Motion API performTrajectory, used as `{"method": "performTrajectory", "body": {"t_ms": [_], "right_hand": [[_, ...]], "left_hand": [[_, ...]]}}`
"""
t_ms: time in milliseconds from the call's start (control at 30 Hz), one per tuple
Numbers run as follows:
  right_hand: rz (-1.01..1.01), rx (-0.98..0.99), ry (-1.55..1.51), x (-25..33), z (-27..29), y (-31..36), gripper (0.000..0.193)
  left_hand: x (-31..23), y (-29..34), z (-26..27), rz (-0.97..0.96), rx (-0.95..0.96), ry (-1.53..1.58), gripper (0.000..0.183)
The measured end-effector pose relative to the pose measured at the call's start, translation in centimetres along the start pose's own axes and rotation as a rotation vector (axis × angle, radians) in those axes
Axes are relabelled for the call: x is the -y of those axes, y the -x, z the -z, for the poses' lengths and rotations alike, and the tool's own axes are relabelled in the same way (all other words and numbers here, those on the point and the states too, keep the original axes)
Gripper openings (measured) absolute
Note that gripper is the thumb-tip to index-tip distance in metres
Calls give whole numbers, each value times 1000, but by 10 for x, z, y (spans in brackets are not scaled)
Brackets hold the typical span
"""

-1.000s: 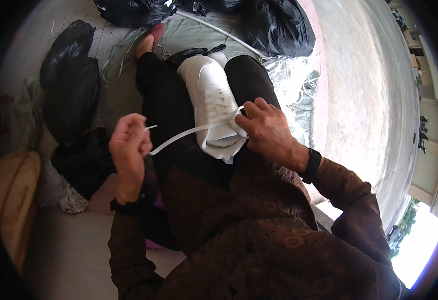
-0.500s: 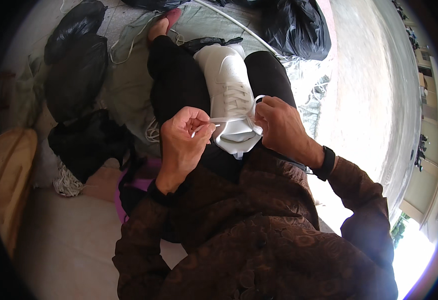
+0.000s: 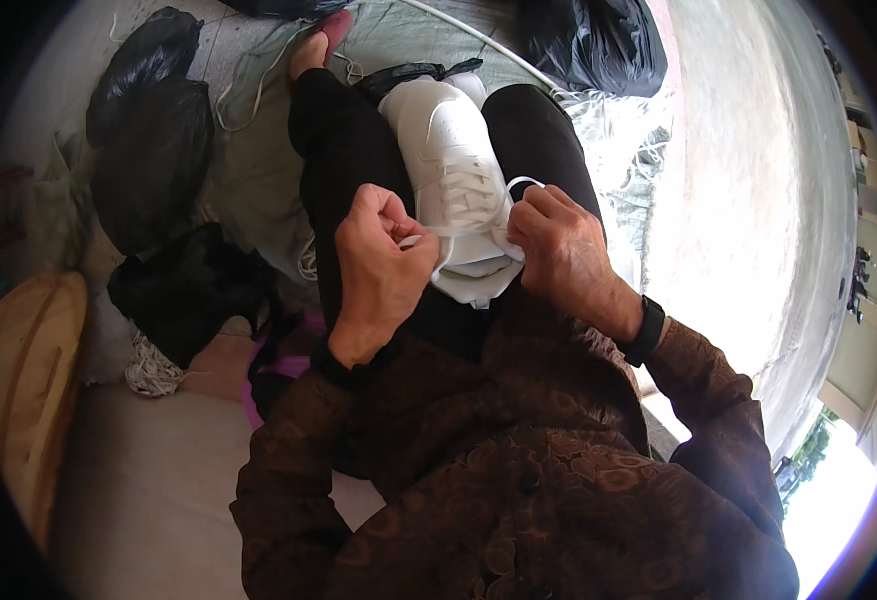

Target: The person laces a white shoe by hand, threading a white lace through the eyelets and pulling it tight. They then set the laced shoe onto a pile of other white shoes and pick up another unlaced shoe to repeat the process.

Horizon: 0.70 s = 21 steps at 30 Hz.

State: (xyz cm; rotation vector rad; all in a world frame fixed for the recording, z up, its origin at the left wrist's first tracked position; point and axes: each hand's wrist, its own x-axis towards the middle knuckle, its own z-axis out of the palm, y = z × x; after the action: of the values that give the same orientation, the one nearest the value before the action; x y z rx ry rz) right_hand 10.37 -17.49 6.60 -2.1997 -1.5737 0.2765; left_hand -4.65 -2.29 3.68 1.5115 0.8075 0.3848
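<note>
A white sneaker (image 3: 448, 130) rests between my thighs, its toe pointing away from me and its heel opening toward my lap. White laces (image 3: 466, 195) criss-cross its front. At the shoe's left side my left hand (image 3: 383, 255) is closed in a pinch on a lace end. My right hand (image 3: 563, 245) is closed at the right side of the collar, and a loop of white shoelace (image 3: 524, 181) rises above its fingers. The fingertips of the right hand are partly hidden by the knuckles.
Black plastic bags (image 3: 153, 150) lie on the left, with another black bag (image 3: 598, 45) at the far right. A bundle of white laces (image 3: 153, 365) sits on the left beside a wooden board (image 3: 33, 370). More loose laces (image 3: 628, 135) are heaped right of my leg.
My left hand has turned and shifted slightly, and the lace tip that stuck out toward the shoe no longer shows. My right hand stays beside the collar, the lace loop above it standing out more.
</note>
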Motion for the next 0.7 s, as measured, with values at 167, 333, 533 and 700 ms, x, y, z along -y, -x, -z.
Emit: {"method": "performTrajectory", "body": {"t_ms": [167,333,533,700], "right_hand": [[73,-42,40,4,5,6,15],[70,-161,40,12,8,15,19],[112,-284,-18,6,-7,17,22],[-25,-191,-160,1,-4,1,20]], "left_hand": [[3,13,-15,-315,5,-290,27],[0,24,-9,-548,32,-497,28],[-10,19,-2,-752,52,-667,36],[-3,11,-2,-758,-25,-678,32]]}}
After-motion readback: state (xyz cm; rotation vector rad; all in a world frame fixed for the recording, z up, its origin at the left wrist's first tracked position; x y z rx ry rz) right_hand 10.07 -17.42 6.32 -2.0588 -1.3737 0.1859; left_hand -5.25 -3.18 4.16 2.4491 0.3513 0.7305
